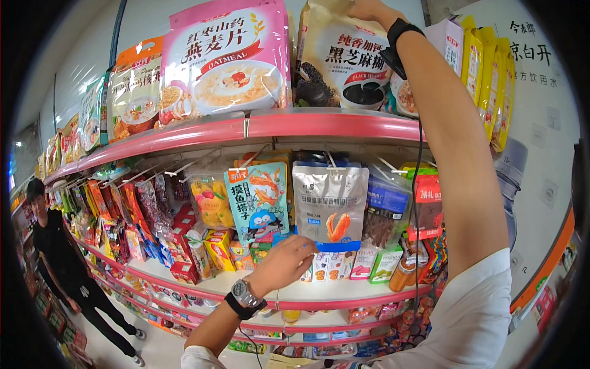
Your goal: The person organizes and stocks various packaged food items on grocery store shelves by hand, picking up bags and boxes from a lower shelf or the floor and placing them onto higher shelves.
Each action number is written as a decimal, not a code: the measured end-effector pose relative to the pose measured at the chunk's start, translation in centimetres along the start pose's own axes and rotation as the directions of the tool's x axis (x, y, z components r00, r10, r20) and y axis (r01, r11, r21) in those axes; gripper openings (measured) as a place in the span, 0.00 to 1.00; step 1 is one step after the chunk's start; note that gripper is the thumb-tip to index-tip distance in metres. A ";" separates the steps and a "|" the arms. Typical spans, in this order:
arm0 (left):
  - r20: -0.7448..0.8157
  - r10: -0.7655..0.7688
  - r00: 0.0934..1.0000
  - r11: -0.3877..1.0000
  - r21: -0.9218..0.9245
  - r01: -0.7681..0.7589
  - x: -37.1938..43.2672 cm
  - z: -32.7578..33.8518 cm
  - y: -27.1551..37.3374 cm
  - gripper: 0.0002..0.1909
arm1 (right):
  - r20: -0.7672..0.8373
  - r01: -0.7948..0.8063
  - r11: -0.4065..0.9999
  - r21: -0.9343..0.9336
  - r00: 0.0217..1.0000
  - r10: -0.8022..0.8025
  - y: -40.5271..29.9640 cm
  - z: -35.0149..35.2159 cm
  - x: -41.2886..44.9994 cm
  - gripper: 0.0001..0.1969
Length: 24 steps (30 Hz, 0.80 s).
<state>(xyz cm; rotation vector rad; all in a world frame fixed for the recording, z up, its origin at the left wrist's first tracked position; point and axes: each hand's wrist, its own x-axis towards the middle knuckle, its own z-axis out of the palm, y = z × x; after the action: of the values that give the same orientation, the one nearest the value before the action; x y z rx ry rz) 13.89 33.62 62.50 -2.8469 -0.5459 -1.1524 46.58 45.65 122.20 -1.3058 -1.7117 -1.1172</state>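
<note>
My right hand (372, 9) is raised at the top edge of the view, its fingers on the top of a black sesame paste bag (348, 55). That bag stands upright on the upper shelf; the fingertips are partly cut off by the frame. Lower down, my left hand (283, 264) hovers before the hanging snacks, fingers loosely bent and nothing seen in them. Just above it hang a silver snack pouch (328, 203) with a blue base and a teal snack pouch (256, 200). Whether the left fingertips touch the silver pouch, I cannot tell.
A pink oatmeal bag (226, 55) stands left of the sesame bag, and yellow bags (491, 83) stand at right. The red-edged upper shelf (332, 123) juts out above metal hooks. Small boxes (221, 249) line the shelf below. A black cable (418, 193) hangs down. A person (60, 249) stands at left.
</note>
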 end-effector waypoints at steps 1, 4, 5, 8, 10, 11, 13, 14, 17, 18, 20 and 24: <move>0.012 -0.052 0.999 0.998 0.023 0.051 -0.9 -0.7 -0.3 0.09 | 0.003 0.009 0.996 0.085 1.000 -0.009 -2.9 1.2 -2.0 0.42; 0.000 0.014 1.000 1.000 -0.014 -0.014 0.9 0.0 0.0 0.08 | 0.033 0.003 0.999 0.047 0.999 -0.005 -2.7 -0.6 -2.1 0.33; -0.008 0.040 0.999 0.999 -0.034 -0.040 1.8 0.6 0.3 0.08 | 0.063 -0.002 1.000 -0.008 0.998 0.003 -1.8 -1.5 -1.5 0.28; 0.002 0.033 0.999 0.999 0.028 -0.033 0.7 -0.2 -0.1 0.08 | -0.130 -0.154 0.987 0.049 0.979 0.159 -6.2 -0.4 -3.9 0.22; 0.009 0.068 0.998 0.998 0.005 -0.068 1.5 -0.2 0.6 0.08 | -0.212 -0.148 0.988 0.040 0.965 0.153 -3.7 -0.9 -2.6 0.21; 0.007 0.092 0.996 0.996 -0.012 -0.092 2.0 0.0 0.8 0.07 | -0.293 -0.128 0.991 0.037 0.947 0.133 -2.3 -1.1 -1.7 0.19; -0.015 0.137 0.990 0.990 -0.018 -0.137 2.3 0.0 0.8 0.07 | -0.344 -0.144 0.989 0.029 0.928 0.145 -0.5 -1.2 -0.5 0.18; -0.022 0.153 0.988 0.988 -0.028 -0.153 2.2 -0.2 0.6 0.07 | -0.394 -0.152 0.988 0.040 0.906 0.155 -0.1 -1.0 -0.2 0.16; -0.006 0.110 0.994 0.994 -0.018 -0.110 0.1 -2.1 -0.8 0.07 | -0.387 -0.212 0.971 0.108 0.891 0.238 -1.8 1.9 -1.1 0.16; -0.012 0.147 0.989 0.987 -0.066 -0.147 0.3 -2.0 -0.5 0.07 | -0.470 -0.066 0.990 -0.122 0.883 0.001 1.1 0.1 -0.7 0.15; 0.017 0.085 0.996 0.995 -0.046 -0.085 -2.2 -3.7 -2.2 0.07 | -0.507 -0.111 0.994 -0.004 0.857 0.094 -0.8 2.7 -1.4 0.16; 0.006 0.083 0.997 0.995 -0.054 -0.083 -5.9 -5.8 -4.5 0.09 | -0.696 -0.174 0.980 -0.094 0.715 0.060 0.8 -1.5 -0.4 0.16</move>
<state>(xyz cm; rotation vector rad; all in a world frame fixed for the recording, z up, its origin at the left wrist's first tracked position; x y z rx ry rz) 4.59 35.14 62.19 -2.8895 -0.3991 -1.1597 47.50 44.21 122.63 -0.8815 -0.9777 -1.4487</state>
